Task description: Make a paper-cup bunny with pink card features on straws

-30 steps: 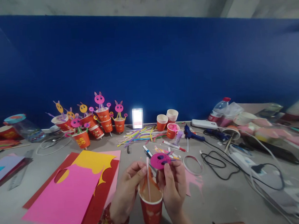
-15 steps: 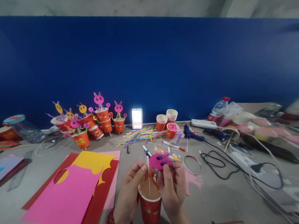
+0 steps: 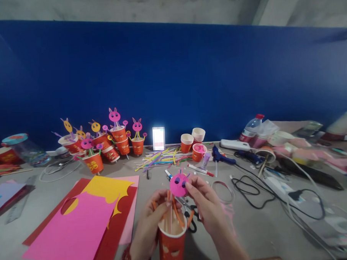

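A red paper cup (image 3: pixel 172 250) stands upright in front of me, with orange pipe cleaners (image 3: pixel 177 212) and a thin straw (image 3: pixel 170 210) rising out of it. My left hand (image 3: pixel 150 223) is at the cup's left rim, its thumb and fingers pinched on the straw and an orange strand. Between the thumb and fingers of my right hand (image 3: pixel 204 203) is the edge of a pink paper face (image 3: pixel 179 184) with dark eyes and small ears, at the top of the straw. Behind the cup lie black-handled scissors (image 3: pixel 190 221), partly hidden by my right hand.
Pink paper (image 3: pixel 77 230), yellow paper (image 3: pixel 107 190) and red sheets lie to the left. Finished cup figures (image 3: pixel 120 134) stand at the back left. Pipe cleaners (image 3: pixel 160 157), stacked cups (image 3: pixel 187 142), a blue glue gun (image 3: pixel 222 156), a tape roll (image 3: pixel 223 192) and cables (image 3: pixel 251 190) lie beyond and right.
The pink face has turned upright and moved slightly left, over the straw. My right hand has shifted right and up, uncovering the scissors. Orange strands show more clearly.
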